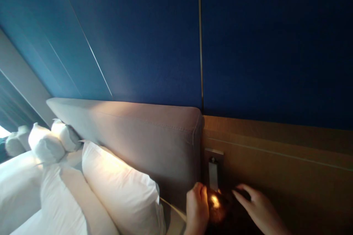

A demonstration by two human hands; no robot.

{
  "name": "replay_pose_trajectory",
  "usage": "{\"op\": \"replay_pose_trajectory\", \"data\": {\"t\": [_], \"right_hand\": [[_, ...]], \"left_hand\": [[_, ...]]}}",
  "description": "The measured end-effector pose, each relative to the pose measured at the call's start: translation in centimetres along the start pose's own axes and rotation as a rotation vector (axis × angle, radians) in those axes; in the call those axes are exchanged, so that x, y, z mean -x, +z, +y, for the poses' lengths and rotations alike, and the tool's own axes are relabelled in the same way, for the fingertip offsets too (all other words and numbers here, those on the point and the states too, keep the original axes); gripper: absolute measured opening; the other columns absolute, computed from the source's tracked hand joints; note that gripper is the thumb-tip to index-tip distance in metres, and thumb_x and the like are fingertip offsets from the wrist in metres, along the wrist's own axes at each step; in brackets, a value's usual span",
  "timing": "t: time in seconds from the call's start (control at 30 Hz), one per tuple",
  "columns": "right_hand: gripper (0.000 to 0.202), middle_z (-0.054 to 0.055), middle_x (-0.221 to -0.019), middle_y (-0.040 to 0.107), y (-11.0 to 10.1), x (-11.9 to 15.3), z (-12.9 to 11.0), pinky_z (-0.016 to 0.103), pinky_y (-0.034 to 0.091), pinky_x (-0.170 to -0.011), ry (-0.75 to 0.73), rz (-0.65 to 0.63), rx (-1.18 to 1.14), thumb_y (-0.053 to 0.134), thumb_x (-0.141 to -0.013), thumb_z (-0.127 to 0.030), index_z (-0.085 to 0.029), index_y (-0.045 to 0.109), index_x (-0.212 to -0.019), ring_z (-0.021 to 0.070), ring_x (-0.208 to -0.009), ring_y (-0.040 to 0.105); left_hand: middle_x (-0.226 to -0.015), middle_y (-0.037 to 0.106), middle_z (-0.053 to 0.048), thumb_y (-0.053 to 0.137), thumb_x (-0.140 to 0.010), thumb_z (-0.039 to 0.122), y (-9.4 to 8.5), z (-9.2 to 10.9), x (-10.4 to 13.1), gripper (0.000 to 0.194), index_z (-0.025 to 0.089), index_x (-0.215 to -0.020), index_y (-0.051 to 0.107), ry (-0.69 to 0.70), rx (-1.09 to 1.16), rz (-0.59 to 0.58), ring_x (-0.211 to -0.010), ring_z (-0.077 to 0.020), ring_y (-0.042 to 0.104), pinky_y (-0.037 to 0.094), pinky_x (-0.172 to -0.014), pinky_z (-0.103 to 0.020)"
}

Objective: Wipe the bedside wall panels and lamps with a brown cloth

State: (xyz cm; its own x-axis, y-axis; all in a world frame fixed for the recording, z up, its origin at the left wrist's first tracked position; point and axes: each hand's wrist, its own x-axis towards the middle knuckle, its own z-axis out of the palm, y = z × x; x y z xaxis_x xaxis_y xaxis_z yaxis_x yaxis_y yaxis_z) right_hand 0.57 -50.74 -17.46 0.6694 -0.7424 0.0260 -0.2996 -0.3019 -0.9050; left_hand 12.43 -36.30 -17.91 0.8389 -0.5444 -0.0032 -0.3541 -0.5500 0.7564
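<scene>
A wall lamp [213,175] with a slim metallic body is mounted on the wood panel just past the headboard's end. Warm light glows [215,201] from the dark area below it. My left hand [197,207] is closed at the left side of this glow, its fingers curled; whatever they may hold is hidden. To the right of the glow, my right hand [257,207] has its thumb and index finger apart, with nothing visible between them. Both hands are low in the view, close to the lamp.
A padded grey headboard [154,136] runs along the wall behind the bed. White pillows [118,183] and white bedding [19,183] lie at left. A wood panel [275,165] extends right, under dark blue wall panels [154,36]. A pale strip [174,208] passes near my left hand.
</scene>
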Motion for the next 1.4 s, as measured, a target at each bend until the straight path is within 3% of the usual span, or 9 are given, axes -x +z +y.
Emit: {"op": "replay_pose_trajectory", "data": {"t": [0.2,0.4,0.5,0.6,0.73,0.83,1.0,1.27,1.4], "right_hand": [[0.058,0.012,-0.087,0.067,2.9,-1.8,-2.6,0.043,0.045,-0.079,-0.095,0.093,0.114,0.034,-0.072,-0.066,-0.019,0.065,-0.083,0.0326,-0.083,0.064],[0.068,0.014,-0.101,0.067,2.5,-1.2,-1.1,0.043,0.05,-0.086,-0.085,0.042,0.073,0.032,-0.072,-0.068,-0.015,0.065,-0.1,0.0307,-0.095,0.064],[0.06,0.01,-0.117,0.061,1.4,-0.1,0.3,0.035,0.048,-0.097,-0.282,-0.043,0.093,0.045,-0.081,-0.059,-0.015,0.06,-0.118,0.0222,-0.108,0.059],[0.056,0.009,-0.126,0.054,0.7,0.9,2.4,0.032,0.053,-0.091,-0.506,-0.014,0.306,0.062,-0.075,-0.036,-0.018,0.056,-0.128,0.0205,-0.107,0.06],[0.04,0.006,-0.117,0.057,0.7,1.2,4.3,0.032,0.057,-0.069,-0.675,0.146,0.495,0.043,-0.089,-0.028,-0.023,0.061,-0.124,0.0192,-0.088,0.066],[0.041,0.006,-0.111,0.062,0.4,0.4,2.8,0.033,0.053,-0.078,-0.51,0.124,0.336,0.036,-0.094,-0.04,-0.02,0.065,-0.116,0.0203,-0.093,0.065],[0.063,0.011,-0.091,0.067,0.0,-0.7,-2.1,0.04,0.047,-0.083,-0.119,0.043,0.092,0.027,-0.084,-0.068,-0.02,0.067,-0.083,0.0292,-0.09,0.063],[0.053,0.012,-0.082,0.066,1.3,-1.7,-5.5,0.034,0.051,-0.07,-0.233,0.225,0.012,0.033,-0.085,-0.06,-0.02,0.067,-0.075,0.026,-0.077,0.064],[0.037,0.004,-0.085,0.066,2.2,-1.4,-6.3,0.025,0.051,-0.07,-0.555,0.337,-0.04,0.04,-0.093,-0.042,-0.02,0.067,-0.083,0.0168,-0.078,0.064]], "left_hand": [[-0.088,0.069,-0.014,0.035,-0.091,0.01,-1.1,4.3,0.0,0.029,0.009,-0.097,0.063,0.005,-0.331,0.061,-0.082,-0.0238,0.065,0.029,-0.064,-0.029],[-0.087,0.07,-0.012,0.032,-0.091,0.007,-1.0,3.5,-0.7,0.035,0.011,-0.092,0.066,0.027,-0.323,0.053,-0.081,-0.0222,0.066,0.03,-0.062,-0.028],[-0.084,0.069,-0.012,0.031,-0.095,0.014,-0.9,3.7,-0.8,0.035,0.012,-0.088,0.065,0.055,-0.218,0.124,-0.076,-0.0201,0.064,0.029,-0.061,-0.028],[-0.085,0.069,-0.013,0.033,-0.095,0.015,-1.1,4.5,-0.9,0.033,0.011,-0.091,0.065,0.065,-0.211,0.134,-0.076,-0.0207,0.064,0.029,-0.061,-0.028],[-0.087,0.07,-0.015,0.036,-0.095,0.018,-1.3,5.2,-0.8,0.031,0.009,-0.094,0.065,0.049,-0.241,0.12,-0.078,-0.0224,0.065,0.029,-0.062,-0.029],[-0.084,0.069,-0.016,0.036,-0.097,0.021,-1.5,5.8,-0.8,0.032,0.01,-0.089,0.065,0.071,-0.258,0.154,-0.076,-0.0235,0.066,0.027,-0.06,-0.029],[-0.082,0.069,-0.012,0.037,-0.096,0.018,-2.9,8.1,-1.4,0.029,0.013,-0.091,0.065,0.183,-0.351,0.249,-0.075,-0.0212,0.065,0.028,-0.058,-0.027],[-0.08,0.065,-0.007,0.043,-0.09,0.01,-4.2,9.3,-1.7,0.025,0.017,-0.083,0.066,0.426,-0.44,0.288,-0.069,-0.0153,0.059,0.034,-0.059,-0.026],[-0.084,0.063,-0.005,0.044,-0.088,0.007,-3.9,8.2,-1.7,0.024,0.016,-0.079,0.064,0.517,-0.321,0.211,-0.071,-0.0145,0.058,0.039,-0.062,-0.025]]}}
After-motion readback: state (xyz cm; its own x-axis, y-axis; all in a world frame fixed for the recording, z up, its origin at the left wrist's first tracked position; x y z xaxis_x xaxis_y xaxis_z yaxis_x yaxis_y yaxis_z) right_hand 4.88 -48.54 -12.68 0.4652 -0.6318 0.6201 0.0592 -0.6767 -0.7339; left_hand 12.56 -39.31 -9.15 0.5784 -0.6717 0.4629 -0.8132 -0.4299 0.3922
